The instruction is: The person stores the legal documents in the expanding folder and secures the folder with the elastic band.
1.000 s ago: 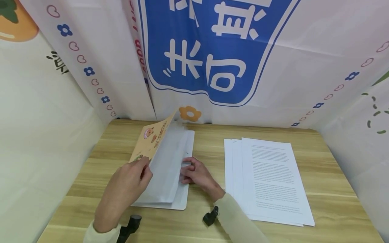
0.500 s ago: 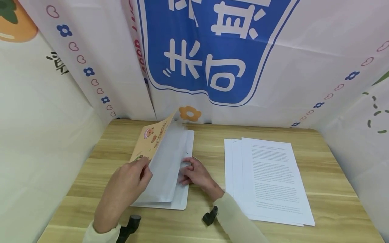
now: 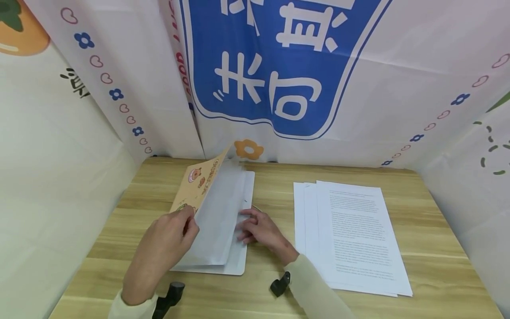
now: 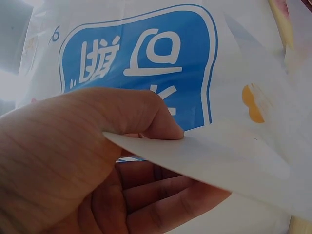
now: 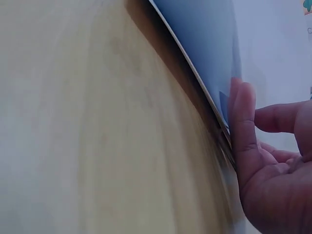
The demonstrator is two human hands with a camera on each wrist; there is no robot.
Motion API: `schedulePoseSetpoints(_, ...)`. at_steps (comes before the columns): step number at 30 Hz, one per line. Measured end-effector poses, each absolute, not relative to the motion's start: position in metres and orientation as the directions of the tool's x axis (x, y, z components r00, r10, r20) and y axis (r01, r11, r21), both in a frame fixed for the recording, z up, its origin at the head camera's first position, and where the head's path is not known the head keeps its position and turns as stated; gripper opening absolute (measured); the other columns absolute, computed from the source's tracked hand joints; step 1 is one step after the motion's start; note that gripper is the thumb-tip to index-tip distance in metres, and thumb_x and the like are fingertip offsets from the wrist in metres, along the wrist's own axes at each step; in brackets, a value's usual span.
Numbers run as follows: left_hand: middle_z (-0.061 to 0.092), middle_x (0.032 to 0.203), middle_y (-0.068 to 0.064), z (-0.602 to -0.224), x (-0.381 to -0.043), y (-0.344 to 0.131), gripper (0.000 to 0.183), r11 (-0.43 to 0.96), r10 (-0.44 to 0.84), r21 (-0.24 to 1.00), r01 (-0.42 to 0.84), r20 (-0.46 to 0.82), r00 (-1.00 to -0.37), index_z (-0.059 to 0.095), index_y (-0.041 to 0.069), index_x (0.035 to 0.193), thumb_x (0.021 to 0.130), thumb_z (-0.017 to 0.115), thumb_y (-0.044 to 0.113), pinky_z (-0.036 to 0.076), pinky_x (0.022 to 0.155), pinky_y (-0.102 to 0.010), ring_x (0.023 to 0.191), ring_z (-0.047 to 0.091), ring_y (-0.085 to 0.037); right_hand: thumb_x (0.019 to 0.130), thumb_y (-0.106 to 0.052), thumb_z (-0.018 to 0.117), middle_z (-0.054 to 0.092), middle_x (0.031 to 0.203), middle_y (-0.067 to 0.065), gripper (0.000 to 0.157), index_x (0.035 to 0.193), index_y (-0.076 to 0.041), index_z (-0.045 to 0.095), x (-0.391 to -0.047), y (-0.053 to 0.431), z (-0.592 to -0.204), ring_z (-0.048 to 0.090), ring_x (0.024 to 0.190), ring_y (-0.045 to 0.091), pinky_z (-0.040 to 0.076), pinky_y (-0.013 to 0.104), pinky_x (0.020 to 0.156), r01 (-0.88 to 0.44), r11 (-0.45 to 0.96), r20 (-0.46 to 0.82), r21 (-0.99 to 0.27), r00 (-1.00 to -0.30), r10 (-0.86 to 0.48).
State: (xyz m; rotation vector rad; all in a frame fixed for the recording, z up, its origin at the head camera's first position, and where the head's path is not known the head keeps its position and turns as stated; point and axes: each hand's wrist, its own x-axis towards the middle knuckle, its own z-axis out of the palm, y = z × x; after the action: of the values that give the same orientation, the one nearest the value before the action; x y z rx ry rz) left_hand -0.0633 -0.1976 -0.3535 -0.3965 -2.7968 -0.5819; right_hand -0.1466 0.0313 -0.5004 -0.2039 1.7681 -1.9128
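Observation:
A folder (image 3: 237, 261) with an orange cartoon-printed cover (image 3: 199, 179) and translucent sleeves (image 3: 217, 221) lies part-open on the table. My left hand (image 3: 169, 237) holds the raised cover by its near edge. In the left wrist view, the left thumb lies on top of that pale sheet (image 4: 219, 151), with the other fingers beneath it. My right hand (image 3: 259, 230) is at the folder's right side, its fingers over the white back board (image 3: 249, 190). In the right wrist view, the right fingers (image 5: 243, 117) extend along the folder's edge, and no sheet shows between them and the thumb.
A stack of printed paper (image 3: 358, 239) lies on the wooden table (image 3: 438, 257), right of the folder. A printed cloth (image 3: 398, 88) hangs behind the table and along both sides. Black wrist cameras are on both sleeves.
My right hand has shifted slightly right, and its fingers have loosened a little at the folder's edge. The left hand and the raised cover stay where they were.

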Motion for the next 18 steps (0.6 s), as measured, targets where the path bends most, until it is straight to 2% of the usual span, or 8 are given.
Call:
schedulePoseSetpoints(3,0.038,0.057,0.008,-0.353,-0.063,-0.198,0.019,0.879,0.212,0.357,0.315,0.299,-0.93,0.053,0.011,0.075,0.089,0.059,-0.001,0.032,0.042,-0.025,0.047,0.035,-0.005,0.102,-0.007,0.058,0.073,0.101,0.015,0.041,0.142,0.001,0.052,-0.145,0.037,-0.497,0.071,0.073,0.018,0.058,0.029,0.063,0.269,0.0,-0.238,-0.963,-0.852,-0.467)
schedulePoseSetpoints(8,0.038,0.057,0.008,-0.353,-0.062,-0.199,0.017,0.876,0.211,0.366,0.316,0.297,-0.931,0.056,0.009,0.078,0.09,0.059,-0.002,0.033,0.042,-0.024,0.047,0.035,-0.005,0.103,-0.01,0.058,0.073,0.105,0.016,0.039,0.14,0.0,0.054,-0.141,0.049,-0.492,0.073,0.08,0.026,0.06,0.034,0.066,0.231,0.027,-0.218,-0.973,-0.865,-0.453)
schedulePoseSetpoints(13,0.037,0.058,0.009,-0.355,-0.062,-0.2,0.018,0.873,0.211,0.371,0.317,0.299,-0.931,0.055,0.011,0.078,0.091,0.059,-0.002,0.033,0.043,-0.024,0.048,0.034,-0.005,0.104,-0.016,0.057,0.072,0.105,0.017,0.042,0.144,-0.005,0.053,-0.132,0.07,-0.485,0.072,0.087,0.031,0.06,0.041,0.071,0.079,0.168,-0.15,-0.983,-0.872,-0.466)
schedulePoseSetpoints(15,0.037,0.058,0.009,-0.355,-0.062,-0.2,0.02,0.871,0.211,0.372,0.32,0.304,-0.929,0.054,0.011,0.077,0.09,0.059,-0.003,0.033,0.043,-0.024,0.048,0.034,-0.004,0.105,-0.021,0.058,0.071,0.105,0.016,0.043,0.145,-0.007,0.053,-0.129,0.081,-0.481,0.071,0.087,0.031,0.059,0.04,0.069,0.005,0.238,-0.121,-0.971,-0.871,-0.475)
schedulePoseSetpoints(18,0.037,0.058,0.009,-0.356,-0.063,-0.2,0.019,0.868,0.212,0.377,0.323,0.307,-0.928,0.054,0.011,0.077,0.09,0.059,-0.003,0.033,0.042,-0.024,0.047,0.034,-0.004,0.105,-0.023,0.059,0.07,0.107,0.015,0.043,0.144,-0.005,0.053,-0.122,0.101,-0.474,0.071,0.087,0.03,0.059,0.037,0.067,-0.098,0.325,-0.071,-0.941,-0.88,-0.47)
